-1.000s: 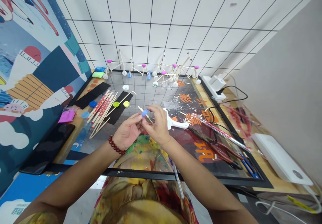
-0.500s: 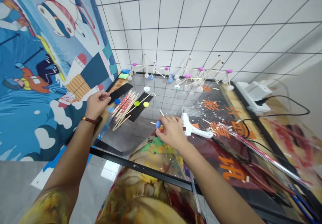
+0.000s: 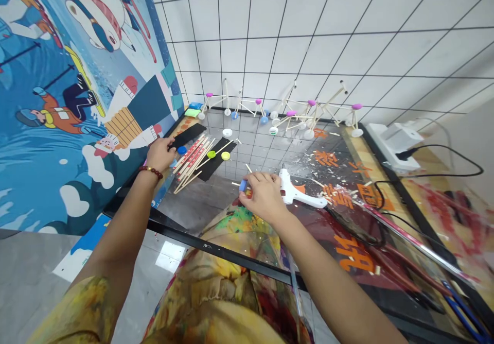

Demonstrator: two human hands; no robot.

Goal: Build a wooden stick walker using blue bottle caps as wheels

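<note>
White tiled wall (image 3: 247, 19) — grey floor (image 3: 27, 282)

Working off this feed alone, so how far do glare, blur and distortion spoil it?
All head view: the glossy tabletop mirrors the tiled wall; a bright patch glares on the floor; tile lines splay toward the edges; red-marked plastic at right looks soft; the blue cap in the right hand remains readable.

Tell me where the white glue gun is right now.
In the head view, the white glue gun lies on the tabletop, right of centre, just to the right of the right hand, its handle pointing right.
</note>
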